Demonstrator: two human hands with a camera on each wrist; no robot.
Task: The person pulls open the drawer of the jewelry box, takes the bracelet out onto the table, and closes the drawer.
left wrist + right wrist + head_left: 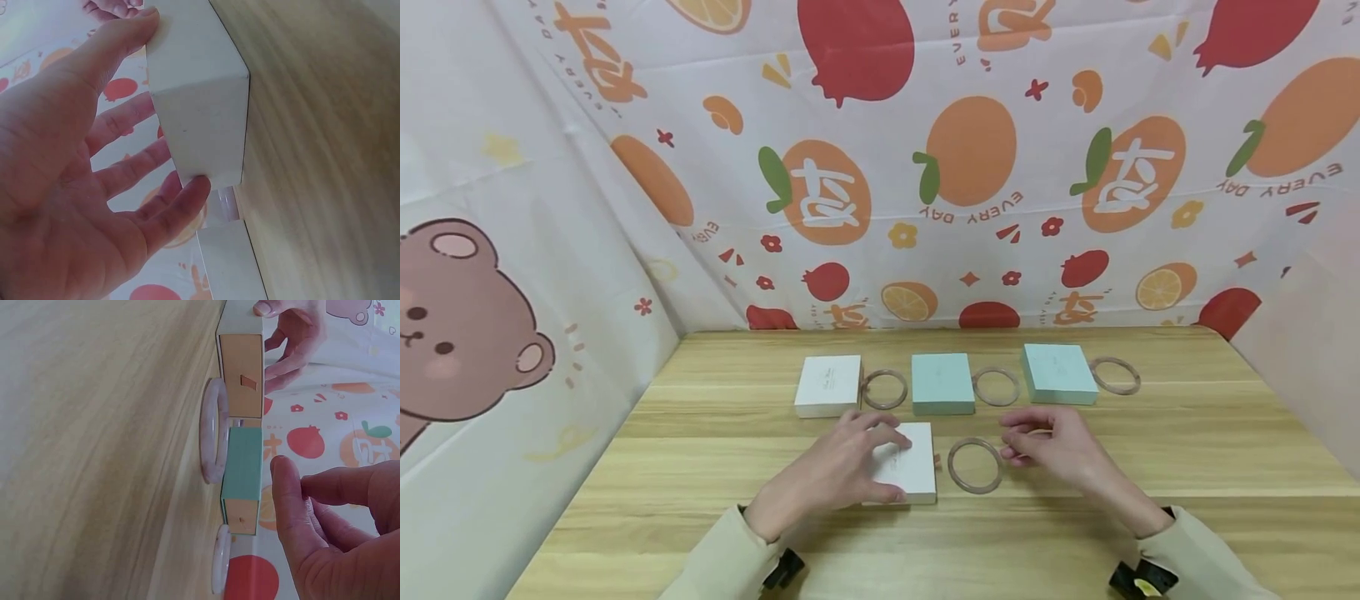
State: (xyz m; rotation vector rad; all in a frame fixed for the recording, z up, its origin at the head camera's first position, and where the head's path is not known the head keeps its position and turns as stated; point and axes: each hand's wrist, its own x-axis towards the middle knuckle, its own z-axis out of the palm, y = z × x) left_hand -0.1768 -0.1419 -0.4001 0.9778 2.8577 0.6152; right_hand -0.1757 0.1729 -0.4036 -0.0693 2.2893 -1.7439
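A white drawer-style box (917, 467) with a small ribbon tab on its right end lies near the middle of the table. My left hand (846, 467) spans it, thumb at the near edge and fingers over the top. In the left wrist view the thumb and little finger touch the box (200, 112). To the right of the box, a translucent pinkish-grey bangle (953, 477) lies flat. Just beyond the bangle is my right hand (1060, 442), fingers loosely bent and holding nothing. The right wrist view shows its thumb and index tips close together, above the bangle (206, 434).
In a row behind stand a white box (829, 383) and two mint-green boxes, one in the middle (943, 383) and one at right (1058, 372). Beside each lies a bangle: left (868, 397), middle (983, 397), right (1112, 391). A fruit-print cloth (880, 275) hangs at the table's back edge.
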